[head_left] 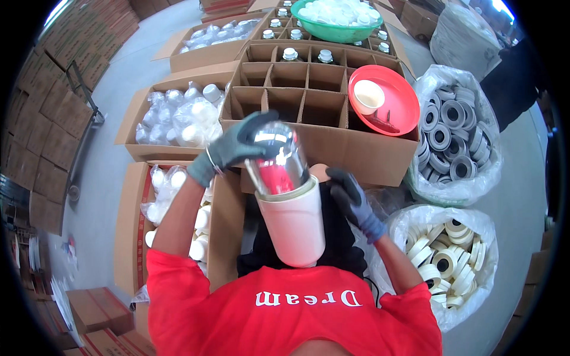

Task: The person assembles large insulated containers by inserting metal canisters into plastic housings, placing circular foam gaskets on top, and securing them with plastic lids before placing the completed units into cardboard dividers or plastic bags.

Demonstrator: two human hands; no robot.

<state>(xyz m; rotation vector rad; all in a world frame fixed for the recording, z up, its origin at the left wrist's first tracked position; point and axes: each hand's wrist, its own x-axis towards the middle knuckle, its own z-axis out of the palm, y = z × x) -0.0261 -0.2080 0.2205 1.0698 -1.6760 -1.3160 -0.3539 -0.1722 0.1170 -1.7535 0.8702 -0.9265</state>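
My left hand (243, 145), in a grey-green glove, is closed round a shiny silver vacuum flask liner (278, 154). The liner's lower end stands inside the open top of a white cylindrical flask casing (292, 228). The casing leans slightly in my lap, its base against my red shirt. My right hand (354, 204), in a dark grey glove, is just right of the casing's rim. Its fingertips meet a small tan disc (319, 172), partly hidden behind the liner and rim, and look pinched on it.
Ahead is a divided carton (350, 148) with several capped bottles and a red basin (398, 89) holding a cream cup. Cartons of bagged white parts (178, 115) stand left. Bags of grey rings (454, 127) and cream rings (448, 261) stand right. A green basin (338, 29) is farther back.
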